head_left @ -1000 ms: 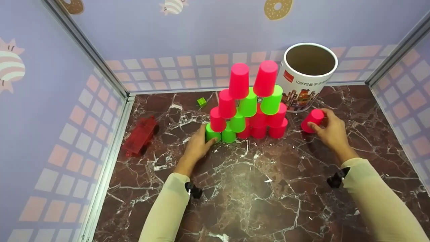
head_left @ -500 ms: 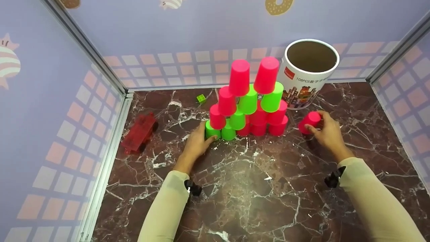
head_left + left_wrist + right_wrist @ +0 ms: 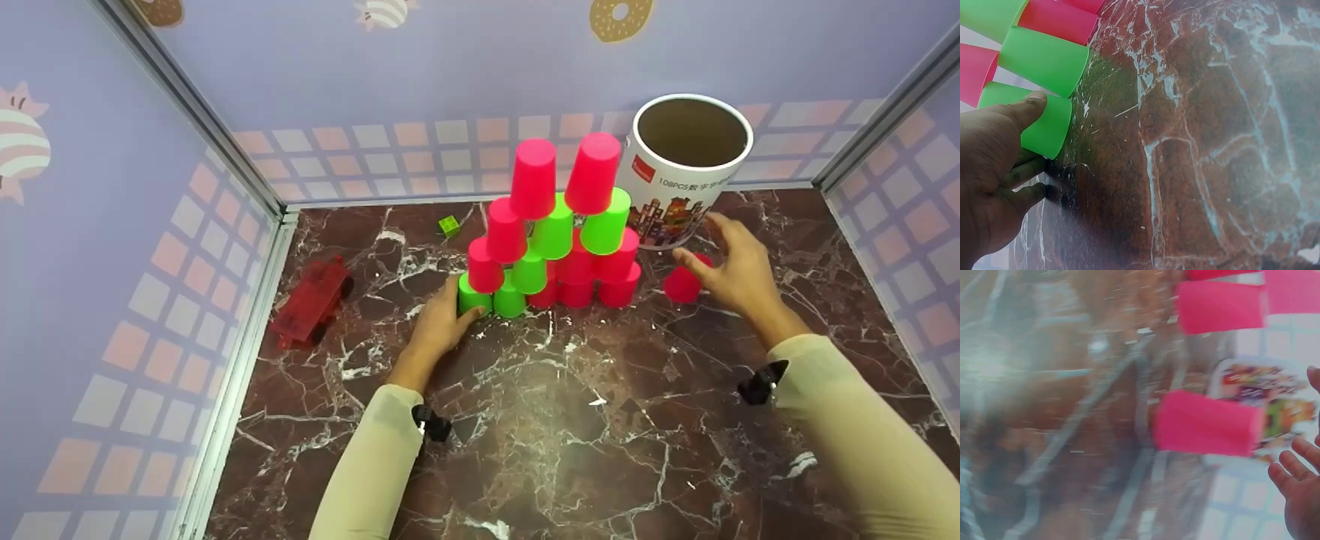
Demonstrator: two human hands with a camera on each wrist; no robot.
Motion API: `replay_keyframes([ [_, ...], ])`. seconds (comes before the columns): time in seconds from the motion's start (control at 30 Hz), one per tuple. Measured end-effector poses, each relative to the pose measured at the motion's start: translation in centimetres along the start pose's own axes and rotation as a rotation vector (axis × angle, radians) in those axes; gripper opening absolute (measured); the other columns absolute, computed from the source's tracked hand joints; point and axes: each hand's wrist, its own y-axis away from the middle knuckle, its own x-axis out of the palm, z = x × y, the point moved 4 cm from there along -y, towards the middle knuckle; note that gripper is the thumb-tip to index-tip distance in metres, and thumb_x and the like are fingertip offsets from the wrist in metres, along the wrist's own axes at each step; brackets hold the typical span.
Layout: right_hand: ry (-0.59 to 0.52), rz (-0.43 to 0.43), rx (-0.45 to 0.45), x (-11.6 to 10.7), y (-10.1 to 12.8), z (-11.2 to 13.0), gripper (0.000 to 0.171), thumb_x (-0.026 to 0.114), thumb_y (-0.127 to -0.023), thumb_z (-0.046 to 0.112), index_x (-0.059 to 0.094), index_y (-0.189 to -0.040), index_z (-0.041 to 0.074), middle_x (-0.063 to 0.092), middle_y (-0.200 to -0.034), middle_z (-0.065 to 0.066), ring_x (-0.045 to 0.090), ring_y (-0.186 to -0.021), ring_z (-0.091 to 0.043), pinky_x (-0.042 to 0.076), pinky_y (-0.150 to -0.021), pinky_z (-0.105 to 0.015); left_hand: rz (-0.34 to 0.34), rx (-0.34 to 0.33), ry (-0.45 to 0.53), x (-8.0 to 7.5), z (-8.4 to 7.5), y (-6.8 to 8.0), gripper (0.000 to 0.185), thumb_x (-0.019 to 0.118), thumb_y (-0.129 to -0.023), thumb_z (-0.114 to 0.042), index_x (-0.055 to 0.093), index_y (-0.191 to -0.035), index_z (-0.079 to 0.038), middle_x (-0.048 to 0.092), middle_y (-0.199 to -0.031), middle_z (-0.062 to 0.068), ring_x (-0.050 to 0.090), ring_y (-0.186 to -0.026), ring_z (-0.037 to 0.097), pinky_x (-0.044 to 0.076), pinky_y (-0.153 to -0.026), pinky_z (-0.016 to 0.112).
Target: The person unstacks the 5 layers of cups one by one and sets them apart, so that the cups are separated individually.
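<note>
A dark red-brown marble bench [image 3: 570,420] with white veins fills the floor of a booth walled in pale lilac panels printed with pink and white squares.

Nearest, two cream sleeves reach forward. The left hand [image 3: 439,330] lies at the left foot of a cup pyramid [image 3: 551,229], thumb and fingers curled round the green cup [image 3: 472,298] at its bottom left corner; the left wrist view shows the thumb [image 3: 1027,109] pressed on that cup's side. The right hand [image 3: 739,270] hovers with fingers spread and relaxed just behind a single pink cup [image 3: 681,285], clasping nothing; in the right wrist view its fingertips [image 3: 1292,467] stand clear of the cup.

That pink cup is plain bright plastic, tapered, standing upside down on the bench just right of the pyramid and apart from it. The pyramid itself is built of upturned pink and green cups in several rows, two pink ones on top.

To the left, near the wall, lies a red toy vehicle [image 3: 311,304]. Further back sits a small green block [image 3: 449,225], and behind the pyramid's right side stands an open white tub [image 3: 686,176] with a printed picture.
</note>
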Motion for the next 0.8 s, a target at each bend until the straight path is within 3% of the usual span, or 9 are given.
replay_keyframes([
  [0.23, 0.008, -0.046, -0.196, -2.2, -2.5, 6.6, 0.054, 0.089, -0.096, 0.027, 0.071, -0.138, -0.001, 0.078, -0.126, -0.022, 0.074, -0.116, -0.043, 0.057, -0.102, -0.057, 0.014, -0.014, -0.007, 0.2, 0.3, -0.3, 0.072, 0.082, -0.099, -0.046, 0.047, -0.155, -0.017, 0.074, -0.133, 0.014, 0.074, -0.121, 0.038, 0.060, -0.105, 0.057],
  [0.3, -0.017, -0.050, -0.235, -2.6, -3.1, 8.6, 0.052, 0.088, -0.096, 0.027, 0.072, -0.138, 0.001, 0.079, -0.126, -0.020, 0.076, -0.115, -0.039, 0.060, -0.102, -0.040, 0.016, -0.021, 0.010, -0.5, -0.8, 0.2, 0.072, 0.082, -0.099, -0.043, 0.047, -0.155, -0.016, 0.073, -0.135, 0.016, 0.073, -0.122, 0.040, 0.058, -0.106, 0.058],
  [0.37, -0.063, -0.052, -0.275, -3.0, -3.7, 10.6, 0.051, 0.088, -0.097, 0.025, 0.071, -0.140, 0.002, 0.079, -0.127, -0.018, 0.077, -0.117, -0.036, 0.059, -0.103, -0.025, 0.012, -0.019, 0.019, -0.7, -1.0, 0.3, 0.071, 0.081, -0.100, -0.043, 0.047, -0.155, -0.016, 0.073, -0.136, 0.016, 0.073, -0.123, 0.040, 0.058, -0.107, 0.058],
  [0.47, -0.133, -0.039, -0.330, -3.1, -4.5, 13.3, 0.054, 0.085, -0.099, 0.022, 0.067, -0.146, 0.002, 0.077, -0.130, -0.018, 0.076, -0.122, -0.032, 0.054, -0.106, -0.011, 0.006, -0.014, 0.021, -0.8, -1.0, 0.4, 0.070, 0.081, -0.100, -0.042, 0.046, -0.155, -0.016, 0.073, -0.136, 0.016, 0.073, -0.123, 0.041, 0.058, -0.107, 0.059],
  [0.53, -0.170, -0.027, -0.361, -2.9, -5.0, 14.9, 0.057, 0.084, -0.100, 0.022, 0.065, -0.149, 0.000, 0.076, -0.132, -0.018, 0.075, -0.125, -0.031, 0.058, -0.108, -0.021, -0.001, -0.008, 0.016, -0.2, -0.2, 0.2, 0.070, 0.081, -0.100, -0.044, 0.046, -0.155, -0.017, 0.072, -0.135, 0.015, 0.073, -0.122, 0.040, 0.058, -0.106, 0.059],
  [0.7, -0.190, 0.002, -0.388, -2.3, -6.1, 17.6, 0.068, 0.087, -0.098, 0.026, 0.060, -0.154, -0.001, 0.075, -0.136, -0.017, 0.076, -0.126, -0.030, 0.062, -0.109, -0.046, -0.022, -0.005, 0.037, -1.7, -2.2, 1.0, 0.067, 0.083, -0.099, -0.039, 0.048, -0.151, -0.015, 0.072, -0.133, 0.017, 0.073, -0.120, 0.042, 0.058, -0.105, 0.059],
  [0.8, -0.194, 0.018, -0.383, -1.7, -6.4, 18.6, 0.070, 0.089, -0.096, 0.027, 0.060, -0.154, -0.001, 0.074, -0.137, -0.016, 0.076, -0.126, -0.031, 0.062, -0.109, -0.048, -0.029, -0.004, 0.048, -2.1, -2.6, 1.3, 0.067, 0.083, -0.099, -0.039, 0.049, -0.151, -0.015, 0.072, -0.134, 0.018, 0.073, -0.121, 0.041, 0.058, -0.106, 0.058],
])
